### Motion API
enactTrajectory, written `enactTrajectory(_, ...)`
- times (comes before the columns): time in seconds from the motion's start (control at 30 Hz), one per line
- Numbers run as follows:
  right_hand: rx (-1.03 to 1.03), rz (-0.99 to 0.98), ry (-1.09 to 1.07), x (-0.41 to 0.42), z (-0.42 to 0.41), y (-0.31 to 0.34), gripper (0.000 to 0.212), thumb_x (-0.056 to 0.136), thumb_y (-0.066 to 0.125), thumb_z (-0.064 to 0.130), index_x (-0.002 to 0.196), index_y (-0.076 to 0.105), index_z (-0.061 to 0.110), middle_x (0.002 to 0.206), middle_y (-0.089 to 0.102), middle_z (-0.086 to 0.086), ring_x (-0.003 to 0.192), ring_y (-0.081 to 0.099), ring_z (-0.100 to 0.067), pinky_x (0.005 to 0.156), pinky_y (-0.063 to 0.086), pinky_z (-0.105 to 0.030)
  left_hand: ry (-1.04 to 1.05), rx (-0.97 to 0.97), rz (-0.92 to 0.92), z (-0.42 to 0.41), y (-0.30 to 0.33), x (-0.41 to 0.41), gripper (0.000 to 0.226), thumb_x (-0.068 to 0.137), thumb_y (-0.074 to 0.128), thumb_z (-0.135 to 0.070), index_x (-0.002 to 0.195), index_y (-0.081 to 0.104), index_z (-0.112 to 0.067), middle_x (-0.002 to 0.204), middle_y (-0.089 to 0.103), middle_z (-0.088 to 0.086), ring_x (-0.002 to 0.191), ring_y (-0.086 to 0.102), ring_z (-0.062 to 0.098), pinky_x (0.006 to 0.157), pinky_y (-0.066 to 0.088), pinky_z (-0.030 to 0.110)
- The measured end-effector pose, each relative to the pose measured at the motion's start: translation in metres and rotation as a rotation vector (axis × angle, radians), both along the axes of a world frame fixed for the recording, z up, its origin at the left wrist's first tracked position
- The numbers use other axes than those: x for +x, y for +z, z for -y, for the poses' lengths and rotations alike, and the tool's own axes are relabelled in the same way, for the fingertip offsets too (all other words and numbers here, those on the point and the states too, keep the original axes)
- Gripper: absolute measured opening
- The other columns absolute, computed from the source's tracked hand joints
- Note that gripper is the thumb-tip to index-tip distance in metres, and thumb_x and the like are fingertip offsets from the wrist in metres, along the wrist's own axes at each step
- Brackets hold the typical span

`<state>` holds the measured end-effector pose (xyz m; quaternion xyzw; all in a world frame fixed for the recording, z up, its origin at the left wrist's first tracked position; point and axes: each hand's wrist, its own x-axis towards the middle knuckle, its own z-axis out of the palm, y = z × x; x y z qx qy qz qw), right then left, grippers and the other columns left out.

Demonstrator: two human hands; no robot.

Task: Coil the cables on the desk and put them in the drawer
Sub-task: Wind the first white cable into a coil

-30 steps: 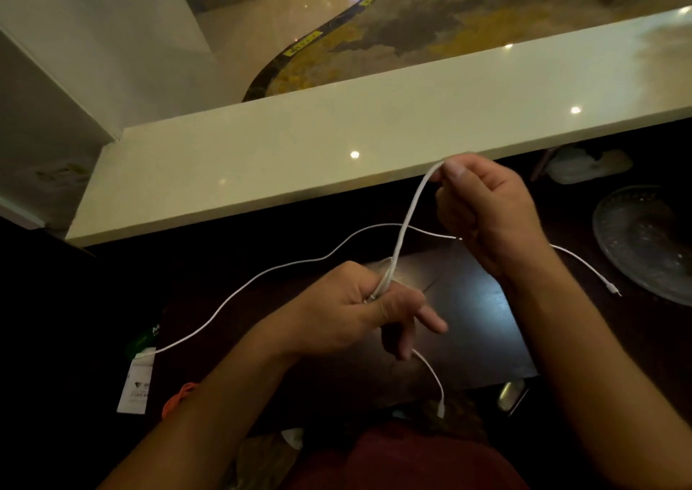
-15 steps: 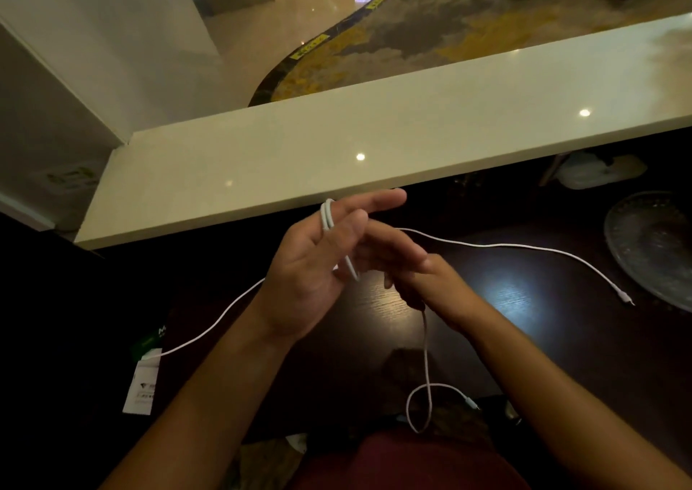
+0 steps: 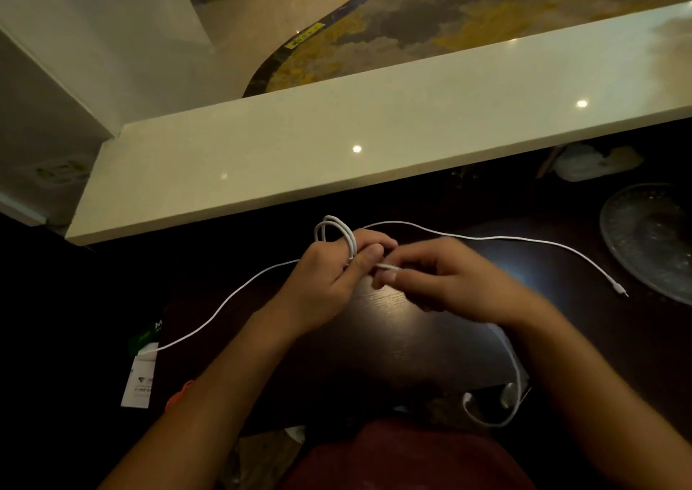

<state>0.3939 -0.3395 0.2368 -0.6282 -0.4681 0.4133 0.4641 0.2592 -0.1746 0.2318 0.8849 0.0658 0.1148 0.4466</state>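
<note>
A thin white cable (image 3: 498,238) runs across the dark wooden desk (image 3: 393,343). My left hand (image 3: 329,276) holds a few loops of it, which stick up above my fingers at the desk's middle. My right hand (image 3: 438,280), just to the right and touching the left, pinches a strand between thumb and fingers. One free end with a small plug (image 3: 619,292) lies at the right. Another stretch trails left to a white tag (image 3: 140,377). A further length hangs off the desk's front edge below my right forearm. No drawer shows.
A pale stone counter (image 3: 374,145) runs along the back of the desk. A glass dish (image 3: 651,238) sits at the right, with a white object (image 3: 584,162) behind it. Something orange (image 3: 179,396) lies by my left forearm near the front edge.
The loops on my left hand have grown by a turn. My right hand rose from below the left hand to meet it, and the hanging length shifted right under my right forearm.
</note>
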Motion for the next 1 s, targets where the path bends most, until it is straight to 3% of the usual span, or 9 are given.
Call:
enactTrajectory(0.1,-0.003,0.008,-0.063,0.015,0.008,0.008,0.018,0.094,0.066,0.025,0.094,0.076,0.011,0.06,0.054,-0.008,0.053,0.047,-0.014,0.051,0.039,-0.022,-0.078,-0.08,-0.064,-0.006,0.001,-0.005,0.031,0.107,0.043,-0.033,0.118,0.064,-0.012,0.083,0.072,-0.001,0.068,0.067,0.011,0.069,0.048,0.017)
enactTrajectory(0.23,0.011,0.099,-0.035,0.019,0.012,0.017,0.018,0.09,0.069,0.033,0.096,0.078,0.019,0.073,0.066,-0.018,0.065,0.054,-0.039,0.058,0.042,-0.044,-0.149,0.156,-0.145,-0.006,0.0,-0.006,0.03,0.104,0.047,-0.036,0.123,0.062,-0.018,0.081,0.067,-0.01,0.075,0.063,-0.002,0.071,0.04,0.008)
enactTrajectory(0.37,0.046,0.211,0.103,0.012,0.014,0.03,0.01,0.095,0.07,0.027,0.099,0.077,0.024,0.061,0.057,0.005,0.054,0.047,-0.007,0.054,0.036,-0.024,-0.118,0.307,-0.196,-0.01,-0.01,0.0,0.026,0.101,0.052,-0.027,0.125,0.062,-0.026,0.096,0.072,-0.007,0.087,0.066,0.005,0.075,0.046,0.019)
enactTrajectory(0.43,0.08,0.271,0.105,0.012,0.015,0.035,0.011,0.095,0.069,0.026,0.1,0.077,0.02,0.062,0.058,0.006,0.055,0.048,-0.003,0.055,0.036,-0.018,-0.085,0.264,-0.192,-0.014,-0.014,0.002,0.026,0.101,0.053,-0.023,0.125,0.063,-0.024,0.104,0.072,-0.004,0.093,0.065,0.003,0.079,0.044,0.011)
enactTrajectory(0.53,0.125,0.301,0.1,0.01,0.015,0.041,0.015,0.097,0.066,0.027,0.104,0.077,0.019,0.067,0.063,-0.005,0.057,0.054,-0.014,0.054,0.04,-0.023,-0.063,0.252,-0.169,-0.016,-0.016,0.005,0.031,0.1,0.054,-0.026,0.128,0.065,-0.018,0.116,0.07,-0.007,0.104,0.06,-0.004,0.086,0.039,0.005)
enactTrajectory(0.63,0.198,0.242,0.055,0.011,0.01,0.046,0.018,0.098,0.064,0.022,0.107,0.076,0.012,0.082,0.073,-0.007,0.074,0.069,-0.022,0.067,0.054,-0.039,-0.09,0.258,-0.171,-0.012,-0.013,0.009,0.031,0.097,0.052,-0.035,0.107,0.074,-0.015,0.093,0.069,-0.018,0.088,0.06,-0.011,0.08,0.047,0.015)
enactTrajectory(0.73,0.322,0.128,-0.053,0.021,0.001,0.049,0.017,0.099,0.061,0.016,0.103,0.077,0.012,0.094,0.077,-0.009,0.089,0.074,-0.028,0.08,0.056,-0.047,-0.194,0.14,-0.208,0.001,0.006,0.008,0.024,0.103,0.055,-0.03,0.111,0.074,-0.018,0.089,0.075,-0.009,0.09,0.068,0.001,0.083,0.048,0.012)
enactTrajectory(0.87,0.451,-0.103,-0.168,0.031,-0.011,0.045,0.015,0.092,0.064,0.017,0.088,0.078,0.021,0.061,0.063,0.009,0.05,0.048,-0.01,0.048,0.037,-0.024,-0.41,-0.219,-0.289,0.019,0.045,0.004,0.025,0.106,0.049,-0.013,0.114,0.072,-0.008,0.096,0.077,0.01,0.095,0.073,0.022,0.093,0.055,0.038)
enactTrajectory(1.0,0.474,-0.434,-0.174,0.038,-0.024,0.029,0.018,0.074,0.084,0.032,0.08,0.076,0.017,0.048,0.042,0.009,0.04,0.029,-0.005,0.042,0.024,-0.016,-0.543,-0.503,-0.234,0.027,0.062,-0.002,0.032,0.103,0.042,-0.005,0.119,0.064,0.011,0.098,0.072,0.031,0.094,0.072,0.034,0.092,0.053,0.056)
